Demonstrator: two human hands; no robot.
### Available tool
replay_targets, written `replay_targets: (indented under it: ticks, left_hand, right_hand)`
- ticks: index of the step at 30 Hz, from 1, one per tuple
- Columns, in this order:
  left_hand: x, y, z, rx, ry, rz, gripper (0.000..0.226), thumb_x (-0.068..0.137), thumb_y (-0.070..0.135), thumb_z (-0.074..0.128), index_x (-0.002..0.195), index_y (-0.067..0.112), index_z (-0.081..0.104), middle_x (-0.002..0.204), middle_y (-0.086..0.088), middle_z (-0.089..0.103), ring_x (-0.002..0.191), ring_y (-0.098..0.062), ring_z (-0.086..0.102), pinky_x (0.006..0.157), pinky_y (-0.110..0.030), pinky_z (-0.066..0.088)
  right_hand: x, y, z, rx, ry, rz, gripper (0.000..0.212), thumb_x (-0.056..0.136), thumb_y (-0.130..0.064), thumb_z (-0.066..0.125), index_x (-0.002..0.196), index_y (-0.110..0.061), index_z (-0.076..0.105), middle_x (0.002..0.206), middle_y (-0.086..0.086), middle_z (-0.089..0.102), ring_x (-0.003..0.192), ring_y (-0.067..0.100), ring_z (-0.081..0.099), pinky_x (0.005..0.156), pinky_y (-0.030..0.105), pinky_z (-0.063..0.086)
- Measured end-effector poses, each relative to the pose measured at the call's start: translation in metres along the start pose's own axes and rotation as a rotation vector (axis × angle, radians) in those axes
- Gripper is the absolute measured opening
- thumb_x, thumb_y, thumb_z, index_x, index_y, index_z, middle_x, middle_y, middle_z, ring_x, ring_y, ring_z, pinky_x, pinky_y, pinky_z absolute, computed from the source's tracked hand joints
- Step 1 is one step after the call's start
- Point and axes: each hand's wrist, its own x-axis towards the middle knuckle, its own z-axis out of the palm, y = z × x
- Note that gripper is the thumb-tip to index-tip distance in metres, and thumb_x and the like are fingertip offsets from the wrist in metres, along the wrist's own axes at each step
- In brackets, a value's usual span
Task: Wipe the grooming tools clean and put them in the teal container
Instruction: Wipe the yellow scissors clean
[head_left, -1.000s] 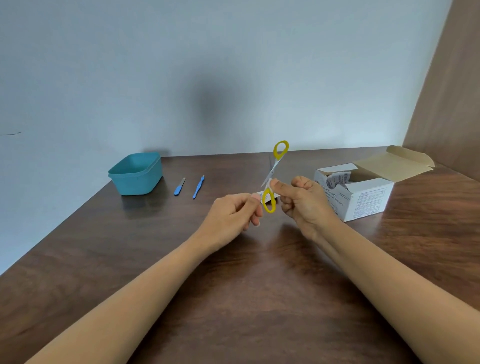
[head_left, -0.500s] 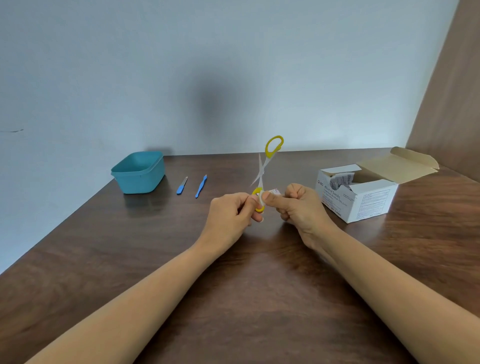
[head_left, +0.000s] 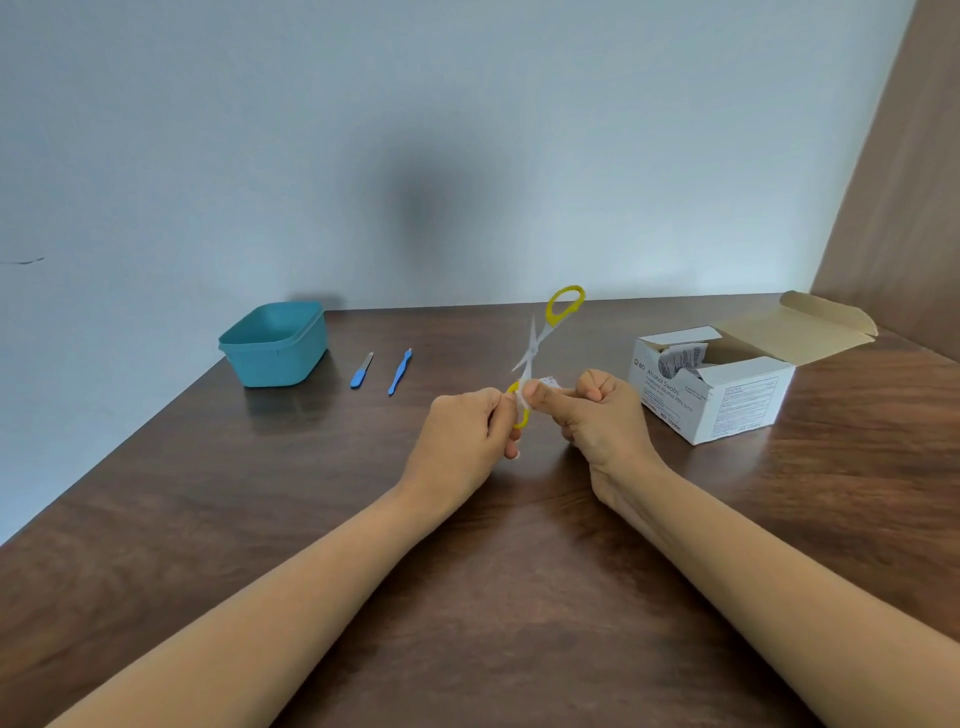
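Scissors (head_left: 540, 343) are mid-wipe, I'd say: the left hand (head_left: 462, 431) pinches the lower yellow loop, and the right hand (head_left: 597, 415) pinches a small white wipe (head_left: 548, 383) against the scissors just above that loop, its other fingers curled in. The blades are splayed open with the second loop sticking up in the air, all of it held above the table (head_left: 467, 597), well to the right of the teal container (head_left: 275, 358). My guess for the next move is to run the wipe up along the metal to the tips, gently since they're open and pointy, then carry the scissors left to the container. From what shows of its inside, it looks like nothing's in there yet. A blue nail file (head_left: 361, 370) and a second blue tool (head_left: 400, 371) lie just right of it, apparently waiting their turn. Far right of the container sits a box (head_left: 727, 400) of alcohol swabs, flap open, with crinkled packets (head_left: 683, 358) poking up.
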Motion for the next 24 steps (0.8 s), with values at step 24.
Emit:
replay_targets:
  ticks: [24]
  left_hand:
    - [0.002,-0.003,0.007,0.299,-0.076,0.103,0.040,0.089,0.042,0.028,0.062,0.020,0.048,0.060,-0.002,0.064,0.060,-0.025,0.065,0.064,-0.044,0.051]
  right_hand:
    - [0.009,-0.002,-0.007,0.066,0.072,0.055,0.064,0.071,0.001,0.077,0.061,-0.023,0.019,0.044,-0.002,0.040,0.035,0.002,0.027,0.036,0.010,0.025]
